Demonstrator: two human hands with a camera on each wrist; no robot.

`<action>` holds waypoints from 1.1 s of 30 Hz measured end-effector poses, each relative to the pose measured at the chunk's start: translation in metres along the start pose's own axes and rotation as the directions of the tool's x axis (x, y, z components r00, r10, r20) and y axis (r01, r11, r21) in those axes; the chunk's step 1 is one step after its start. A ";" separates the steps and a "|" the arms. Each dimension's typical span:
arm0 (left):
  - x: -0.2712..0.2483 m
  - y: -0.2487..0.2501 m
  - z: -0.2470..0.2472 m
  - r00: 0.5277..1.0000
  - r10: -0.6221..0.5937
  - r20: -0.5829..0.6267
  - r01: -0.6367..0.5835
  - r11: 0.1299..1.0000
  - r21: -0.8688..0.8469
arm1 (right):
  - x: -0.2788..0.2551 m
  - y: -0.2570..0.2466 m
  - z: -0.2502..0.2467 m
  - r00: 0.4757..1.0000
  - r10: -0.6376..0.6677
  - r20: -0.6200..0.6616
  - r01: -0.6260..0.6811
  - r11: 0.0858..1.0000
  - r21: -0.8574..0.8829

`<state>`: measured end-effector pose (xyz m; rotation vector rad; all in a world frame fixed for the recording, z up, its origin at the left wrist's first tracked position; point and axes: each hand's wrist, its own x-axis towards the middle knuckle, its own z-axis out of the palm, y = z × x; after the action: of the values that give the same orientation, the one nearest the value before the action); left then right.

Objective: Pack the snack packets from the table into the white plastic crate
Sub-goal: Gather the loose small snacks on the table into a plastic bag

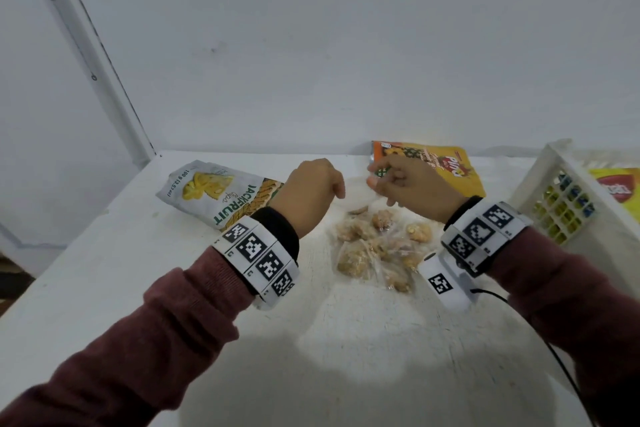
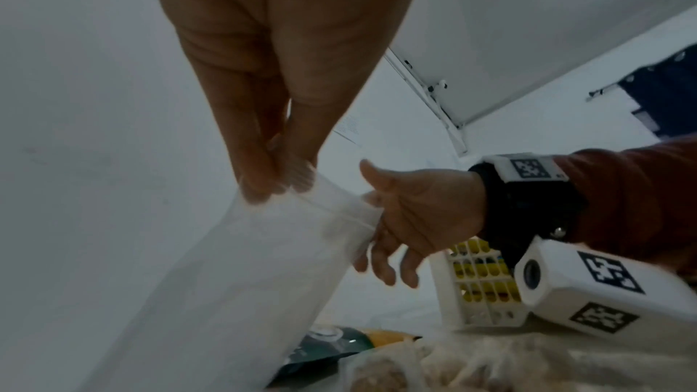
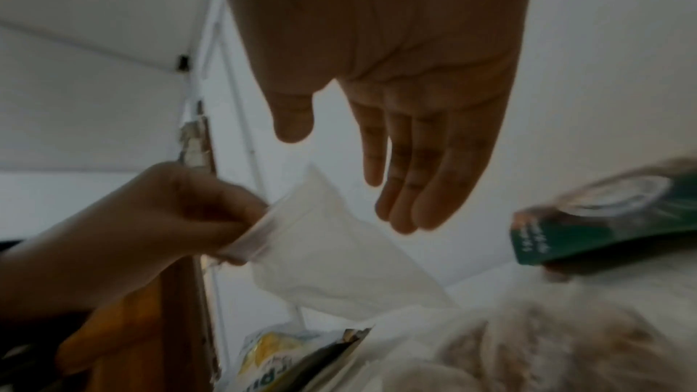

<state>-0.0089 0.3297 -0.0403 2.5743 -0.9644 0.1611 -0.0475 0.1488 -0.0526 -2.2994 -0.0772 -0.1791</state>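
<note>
At the centre of the head view, the left hand (image 1: 311, 191) pinches the top edge of a clear bag (image 1: 377, 246) of snacks, lifting that edge while the rest lies on the table (image 1: 138, 288). The right hand (image 1: 405, 187) hovers beside it, fingers loose, grasping nothing. A jackfruit packet (image 1: 214, 194) lies at left, a yellow packet (image 1: 446, 166) behind, the crate (image 1: 554, 198) at right.

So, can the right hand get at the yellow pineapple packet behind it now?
Probably yes. The right hand is open and holds nothing, and the yellow pineapple packet lies just behind it on the table, uncovered. The left hand alone pinches the clear bag.
</note>
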 end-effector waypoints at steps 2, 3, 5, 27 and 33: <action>0.000 -0.004 -0.001 0.999 -0.036 -0.016 0.037 0.999 0.030 | 0.003 0.005 -0.005 0.980 0.149 0.134 -0.169 0.974 0.154; 0.000 -0.005 -0.003 0.998 -0.055 -0.022 0.056 0.998 0.031 | 0.006 0.012 -0.006 0.962 0.205 0.179 -0.232 0.961 0.149; -0.001 -0.007 -0.004 0.996 -0.089 -0.029 0.089 0.996 0.011 | 0.012 0.026 -0.004 0.921 0.294 0.254 -0.245 0.947 -0.206; -0.005 -0.005 -0.002 0.981 -0.186 -0.044 0.163 0.934 -0.317 | -0.006 -0.024 0.002 0.847 -0.465 -0.257 0.474 0.880 -0.033; -0.008 -0.002 -0.007 0.972 -0.225 -0.065 0.158 0.836 -0.526 | 0.004 -0.016 0.014 0.756 -0.654 0.018 0.585 0.663 -0.467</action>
<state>-0.0138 0.3383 -0.0367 2.1095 -0.5920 0.0001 -0.0443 0.1705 -0.0496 -2.6166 -0.8432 -0.8060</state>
